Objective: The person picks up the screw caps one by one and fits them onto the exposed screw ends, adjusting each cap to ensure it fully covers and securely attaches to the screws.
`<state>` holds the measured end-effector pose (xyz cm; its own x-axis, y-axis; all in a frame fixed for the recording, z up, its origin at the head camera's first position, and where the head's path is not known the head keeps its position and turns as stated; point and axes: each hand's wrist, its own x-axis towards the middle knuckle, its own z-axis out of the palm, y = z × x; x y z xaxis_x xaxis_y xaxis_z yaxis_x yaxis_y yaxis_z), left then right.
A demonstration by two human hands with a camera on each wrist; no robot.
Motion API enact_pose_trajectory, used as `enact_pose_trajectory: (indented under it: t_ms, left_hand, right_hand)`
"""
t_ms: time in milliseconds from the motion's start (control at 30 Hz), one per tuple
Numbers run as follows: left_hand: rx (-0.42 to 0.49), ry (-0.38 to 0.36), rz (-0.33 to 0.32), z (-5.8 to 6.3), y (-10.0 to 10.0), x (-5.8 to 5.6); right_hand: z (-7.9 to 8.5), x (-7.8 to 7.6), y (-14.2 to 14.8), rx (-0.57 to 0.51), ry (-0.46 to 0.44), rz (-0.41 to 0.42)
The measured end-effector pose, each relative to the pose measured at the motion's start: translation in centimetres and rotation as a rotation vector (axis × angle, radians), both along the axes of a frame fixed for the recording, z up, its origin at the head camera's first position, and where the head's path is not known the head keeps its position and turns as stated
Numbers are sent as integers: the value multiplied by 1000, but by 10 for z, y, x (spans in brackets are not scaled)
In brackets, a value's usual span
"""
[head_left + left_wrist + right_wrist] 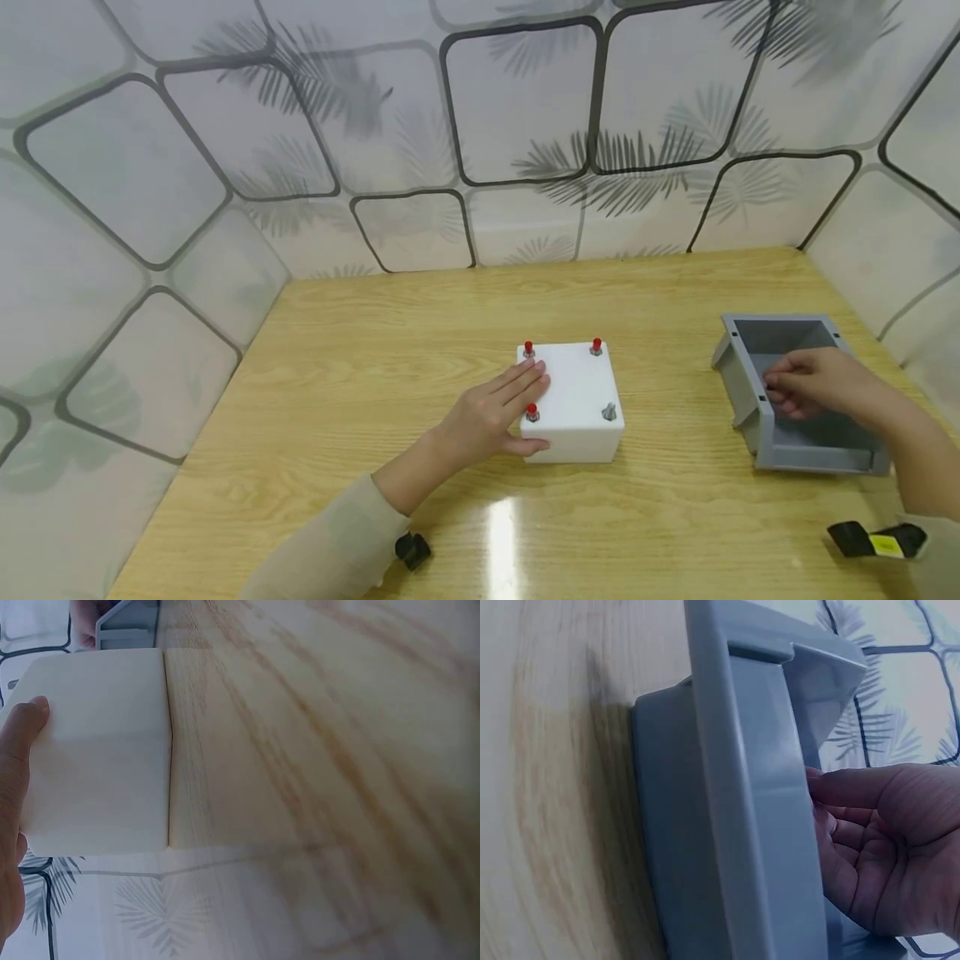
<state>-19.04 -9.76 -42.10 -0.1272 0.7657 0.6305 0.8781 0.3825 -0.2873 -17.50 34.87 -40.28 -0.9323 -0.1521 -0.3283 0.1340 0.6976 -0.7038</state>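
Note:
A white box (576,400) stands near the middle of the table, with a red-capped piece at each of three top corners and a bare metal piece (609,412) at the near right corner. My left hand (487,417) rests on its left part, straight fingers flat on top and the thumb along the front face. Over at the right, my right hand (821,382) reaches into a grey bin (821,458), thumb and fingers bent close together. The right wrist view hides the fingertips behind the bin wall, so whether they hold anything is unclear.
A wooden table (360,358) carries both box and bin. Patterned cloth (525,108) hangs behind and along the sides. A black strap (873,540) with a yellow label sits by the right sleeve, and a black piece (412,550) by the left sleeve.

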Motion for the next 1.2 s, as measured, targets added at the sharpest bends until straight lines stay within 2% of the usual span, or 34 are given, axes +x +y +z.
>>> enact_pose_trajectory:
  t_ms: [567, 1200]
  left_hand:
    - [2, 0, 12, 1, 0, 1]
    - [4, -15, 11, 2, 0, 2]
  right_hand:
    - [15, 24, -8, 78, 67, -15]
    - [24, 33, -3, 75, 117, -37]
